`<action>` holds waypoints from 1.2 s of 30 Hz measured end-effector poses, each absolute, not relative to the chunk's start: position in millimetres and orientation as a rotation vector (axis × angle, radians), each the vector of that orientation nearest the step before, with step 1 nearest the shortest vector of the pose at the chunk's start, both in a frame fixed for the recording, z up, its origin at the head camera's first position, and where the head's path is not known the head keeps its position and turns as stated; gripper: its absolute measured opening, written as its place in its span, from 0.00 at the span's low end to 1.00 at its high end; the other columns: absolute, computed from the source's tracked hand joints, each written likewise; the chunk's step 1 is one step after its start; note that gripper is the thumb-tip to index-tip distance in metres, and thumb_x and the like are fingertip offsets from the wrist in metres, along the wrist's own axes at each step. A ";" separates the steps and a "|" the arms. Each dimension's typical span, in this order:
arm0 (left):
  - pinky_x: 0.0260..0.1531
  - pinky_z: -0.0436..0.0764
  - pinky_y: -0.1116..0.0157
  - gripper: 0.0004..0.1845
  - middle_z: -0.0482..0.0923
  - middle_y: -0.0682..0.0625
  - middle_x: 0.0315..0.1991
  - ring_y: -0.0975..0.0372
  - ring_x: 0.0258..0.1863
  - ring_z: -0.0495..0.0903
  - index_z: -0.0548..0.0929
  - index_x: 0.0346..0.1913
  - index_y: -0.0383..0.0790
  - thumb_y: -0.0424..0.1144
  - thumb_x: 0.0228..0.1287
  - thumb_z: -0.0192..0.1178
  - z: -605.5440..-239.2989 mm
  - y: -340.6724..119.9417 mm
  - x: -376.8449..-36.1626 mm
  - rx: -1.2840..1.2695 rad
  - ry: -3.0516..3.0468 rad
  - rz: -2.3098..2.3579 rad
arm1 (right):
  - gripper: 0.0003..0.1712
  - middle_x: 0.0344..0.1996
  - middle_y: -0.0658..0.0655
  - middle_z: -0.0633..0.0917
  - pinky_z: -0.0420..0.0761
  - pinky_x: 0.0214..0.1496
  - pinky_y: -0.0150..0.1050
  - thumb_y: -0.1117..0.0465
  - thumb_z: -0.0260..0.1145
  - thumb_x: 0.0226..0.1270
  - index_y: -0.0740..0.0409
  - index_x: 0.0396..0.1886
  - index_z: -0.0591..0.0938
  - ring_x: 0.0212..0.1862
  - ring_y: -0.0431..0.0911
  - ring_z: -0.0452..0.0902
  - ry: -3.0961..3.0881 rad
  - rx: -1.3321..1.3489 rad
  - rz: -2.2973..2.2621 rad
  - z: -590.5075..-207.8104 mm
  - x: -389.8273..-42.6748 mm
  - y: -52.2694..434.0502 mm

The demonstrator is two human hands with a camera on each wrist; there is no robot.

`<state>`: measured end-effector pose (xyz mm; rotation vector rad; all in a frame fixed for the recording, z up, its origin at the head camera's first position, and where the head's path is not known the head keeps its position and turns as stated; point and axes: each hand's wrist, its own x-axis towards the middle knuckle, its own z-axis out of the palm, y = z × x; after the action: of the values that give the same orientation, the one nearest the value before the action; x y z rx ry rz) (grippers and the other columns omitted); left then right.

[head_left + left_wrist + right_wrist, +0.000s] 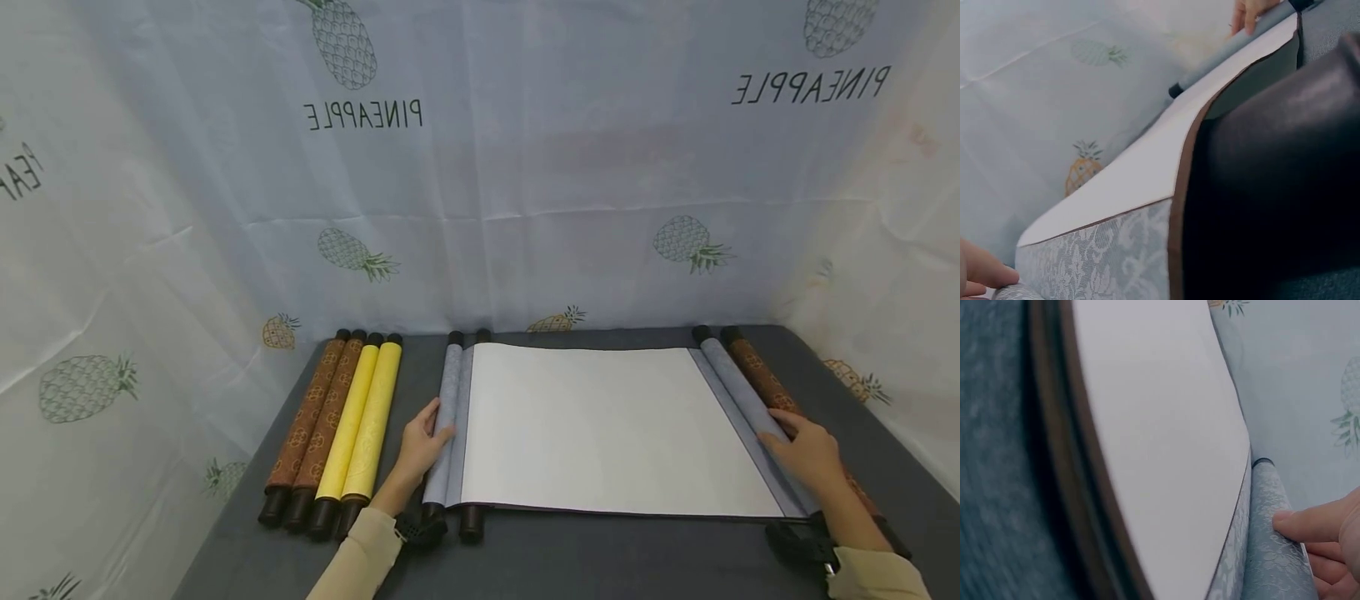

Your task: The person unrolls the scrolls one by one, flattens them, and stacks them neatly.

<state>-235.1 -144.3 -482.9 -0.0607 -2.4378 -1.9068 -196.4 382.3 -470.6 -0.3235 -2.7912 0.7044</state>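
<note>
A grey-blue hanging scroll (615,429) lies partly unrolled across the table, its blank white paper facing up between two patterned grey-blue borders. My left hand (420,450) holds the rolled left end (444,417), thumb on the near side and fingers round the outer side. At the other end, my right hand (810,454) grips the right roll (738,392), and the right wrist view shows the thumb (1304,524) on top of its floral cloth with fingers curled beside it. A dark-knobbed rod (472,525) sticks out from under the paper near the left roll.
Two brown patterned scrolls (318,417) and two yellow scrolls (372,417) lie rolled side by side at the left. Another brown scroll (765,375) lies just right of the right roll. Pineapple-printed curtains (525,167) enclose the dark grey table (600,558).
</note>
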 end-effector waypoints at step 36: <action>0.63 0.73 0.49 0.23 0.70 0.29 0.64 0.41 0.65 0.71 0.67 0.65 0.24 0.28 0.69 0.51 -443.3 -186.8 -223.2 -0.026 -2.551 -1.722 | 0.27 0.52 0.83 0.75 0.75 0.48 0.66 0.66 0.66 0.59 0.78 0.56 0.73 0.52 0.76 0.73 -2.668 -0.026 0.806 -445.9 -206.3 311.1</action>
<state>-223.2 -186.8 -443.3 -0.0262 -2.5508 -1.7219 -206.3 311.1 -445.9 -0.0262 -2.6679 0.8064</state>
